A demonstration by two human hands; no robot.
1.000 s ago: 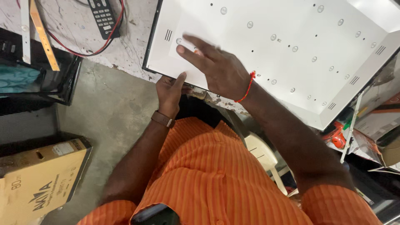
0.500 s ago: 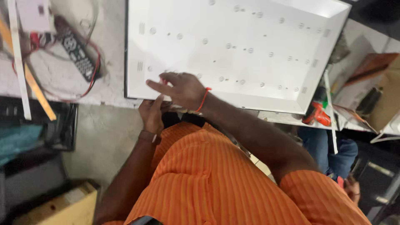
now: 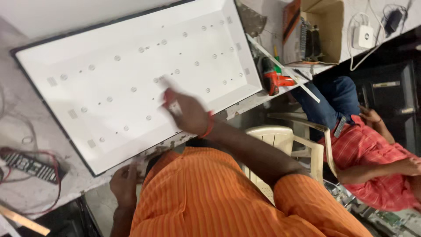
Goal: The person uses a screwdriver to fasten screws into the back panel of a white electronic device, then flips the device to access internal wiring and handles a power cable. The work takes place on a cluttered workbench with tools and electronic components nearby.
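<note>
White panel (image 3: 131, 79) under right hand (image 3: 186, 112); drill (image 3: 274, 79), cardboard box (image 3: 320, 26) beside.

One large white rectangular backlight panel (image 3: 131, 74), black-edged, at 11 o'clock. One black remote control (image 3: 30, 166) at 8 o'clock. One red-and-black power drill (image 3: 272, 79), one open brown cardboard box (image 3: 322, 30), one white adapter (image 3: 364, 36) toward 2 o'clock. One cream plastic chair (image 3: 285, 140) at 4 o'clock.

free: lying open, broad white panel (image 3: 131, 74) face | blocking right: red drill (image 3: 274, 81), cardboard box (image 3: 313, 30) crowding panel edge | blocking left: remote (image 3: 30, 164) with red wires | hemming below: plastic chair (image 3: 285, 140), seated co-worker (image 3: 372, 153)
</note>
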